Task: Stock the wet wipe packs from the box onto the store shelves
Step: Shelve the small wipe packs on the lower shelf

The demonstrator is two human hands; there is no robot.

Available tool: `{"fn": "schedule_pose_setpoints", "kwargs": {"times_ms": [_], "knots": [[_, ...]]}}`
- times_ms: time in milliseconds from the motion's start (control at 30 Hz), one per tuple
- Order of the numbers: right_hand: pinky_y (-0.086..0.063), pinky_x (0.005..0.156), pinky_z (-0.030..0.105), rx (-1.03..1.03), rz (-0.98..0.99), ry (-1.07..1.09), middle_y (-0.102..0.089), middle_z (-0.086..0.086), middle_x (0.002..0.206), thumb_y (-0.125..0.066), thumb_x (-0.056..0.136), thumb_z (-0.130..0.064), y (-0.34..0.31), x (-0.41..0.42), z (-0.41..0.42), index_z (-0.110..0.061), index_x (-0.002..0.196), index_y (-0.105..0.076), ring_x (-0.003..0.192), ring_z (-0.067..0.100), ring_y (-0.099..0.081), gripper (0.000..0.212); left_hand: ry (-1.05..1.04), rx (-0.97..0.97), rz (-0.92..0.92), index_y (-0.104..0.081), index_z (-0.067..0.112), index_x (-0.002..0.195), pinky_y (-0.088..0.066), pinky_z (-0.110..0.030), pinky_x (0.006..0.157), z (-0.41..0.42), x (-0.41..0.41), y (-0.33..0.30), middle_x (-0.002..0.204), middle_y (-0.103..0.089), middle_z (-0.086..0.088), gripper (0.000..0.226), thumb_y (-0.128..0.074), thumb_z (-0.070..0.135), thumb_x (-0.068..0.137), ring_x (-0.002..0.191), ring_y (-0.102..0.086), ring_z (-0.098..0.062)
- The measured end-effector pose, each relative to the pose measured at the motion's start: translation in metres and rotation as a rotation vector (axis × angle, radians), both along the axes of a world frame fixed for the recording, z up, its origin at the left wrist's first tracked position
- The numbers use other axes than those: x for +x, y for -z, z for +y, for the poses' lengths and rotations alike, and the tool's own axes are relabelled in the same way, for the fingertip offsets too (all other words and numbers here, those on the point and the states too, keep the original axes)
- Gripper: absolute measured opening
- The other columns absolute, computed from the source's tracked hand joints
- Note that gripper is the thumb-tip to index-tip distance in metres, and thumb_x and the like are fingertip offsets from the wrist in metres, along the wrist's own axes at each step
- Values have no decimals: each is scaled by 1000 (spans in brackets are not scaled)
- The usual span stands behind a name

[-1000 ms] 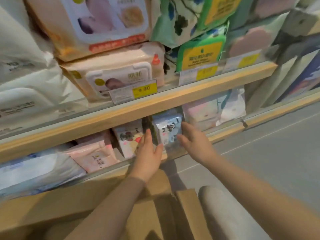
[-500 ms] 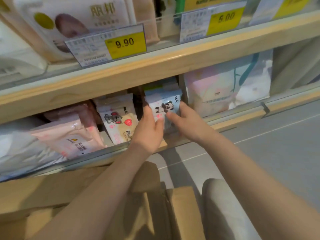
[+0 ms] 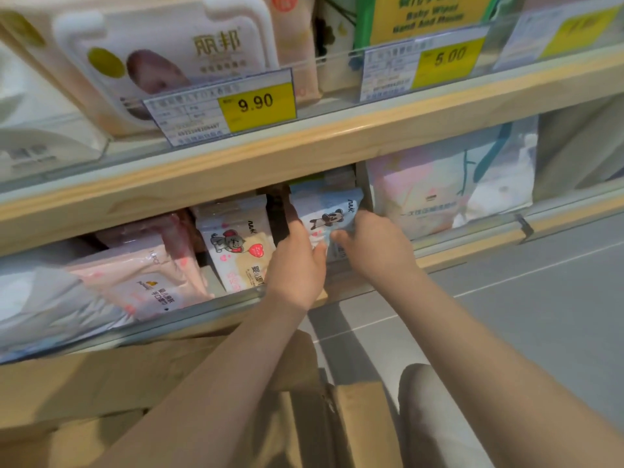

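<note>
A light blue wet wipe pack point(image 3: 329, 211) with a panda print stands upright on the lower shelf point(image 3: 472, 243), under the wooden upper shelf board. My left hand point(image 3: 295, 265) holds its left side, fingers reaching up along the edge and thumb across the front. My right hand point(image 3: 374, 246) grips its right side, thumb on the front. A cream pack point(image 3: 236, 246) with a bear and red heart stands just left of it. The open cardboard box point(image 3: 358, 423) sits on the floor below my arms.
Pink packs point(image 3: 145, 275) and pale wrapped packs lean at the lower left. A larger pastel pack point(image 3: 449, 184) stands right of a thin divider. Above are big wipe packs behind price tags 9.90 point(image 3: 256, 103) and 5.00 point(image 3: 449, 57). Grey floor point(image 3: 540, 298) lies right; my knee point(image 3: 435, 417) is beside the box.
The view has moved closer to the lower shelf. Both hands have closed in on the panda pack and now hold it from either side.
</note>
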State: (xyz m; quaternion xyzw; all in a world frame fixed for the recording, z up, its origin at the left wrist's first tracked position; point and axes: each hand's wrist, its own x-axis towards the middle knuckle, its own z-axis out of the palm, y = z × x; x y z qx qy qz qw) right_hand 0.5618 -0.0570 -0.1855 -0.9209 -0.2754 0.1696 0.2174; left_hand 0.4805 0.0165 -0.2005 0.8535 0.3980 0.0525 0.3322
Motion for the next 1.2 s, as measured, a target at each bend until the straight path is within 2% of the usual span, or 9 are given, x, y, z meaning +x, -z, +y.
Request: {"fn": "schedule_pose_setpoints", "kwargs": {"times_ms": [267,367,467,600,767,833,1000,1100,1200], "knots": [[-41,73,29,151,-68,-84,-64,2,118,-61,89,-33,-20,-30,-45,-19,131,-48,97,24,-61,46,-77,-21,-273,-50,31,119,-47,-29,95,-5,-77,-33,120,-57,5,41,-66,20,84,109,-53,-4],[-43,72,23,293,16,-207,-63,-8,118,-58,92,-30,-33,-45,-39,-22,130,-53,75,8,-56,39,-254,29,-314,-43,28,125,-44,-33,100,7,-104,-32,125,-47,2,50,-68,18,83,114,-48,-11],[-38,73,11,260,152,-393,-61,-4,125,-53,95,-27,-24,-61,-10,-22,140,-41,94,7,-60,47,-239,-87,-209,-24,14,144,-31,-43,111,19,-101,-13,145,-34,-7,78,-69,23,81,135,-32,-22],[-25,69,9,244,159,-390,-54,7,128,-51,95,-14,-10,-65,24,-10,140,-33,115,20,-53,48,-263,-211,-156,-28,6,129,-45,-47,95,43,-86,5,125,-52,-17,64,-67,12,78,112,-53,-33],[-29,45,19,134,311,-314,-48,-3,80,-44,98,-16,-4,-64,50,-17,95,-41,73,15,-48,5,-268,-130,-164,-30,-8,128,-46,-44,77,53,-78,13,102,-53,-34,56,-59,10,83,93,-54,-45],[-29,45,15,168,318,-308,-42,-6,73,-44,98,-15,0,-64,55,-23,79,-33,64,6,-42,23,-283,-129,-156,-29,-11,129,-41,-44,73,53,-78,12,105,-49,-41,53,-57,7,88,95,-50,-50],[-30,46,13,204,215,-275,-47,-2,74,-49,95,-11,7,-67,52,-16,95,-35,67,14,-47,15,-270,-70,-229,-39,-3,95,-35,-41,63,53,-79,15,71,-47,-19,19,-52,8,85,73,-48,-40],[-34,53,27,198,120,-276,-51,4,76,-49,94,-8,14,-69,50,-12,109,-42,73,26,-54,17,-292,-55,-249,-43,-2,90,-46,-48,73,56,-77,22,86,-54,-29,20,-47,13,76,85,-55,-43],[-37,62,30,161,42,-263,-57,13,85,-46,94,-6,18,-68,60,-3,124,-40,76,28,-54,30,-341,-40,-208,-45,-2,86,-35,-32,69,60,-70,21,85,-50,-21,6,-49,3,85,90,-53,-39]]}}
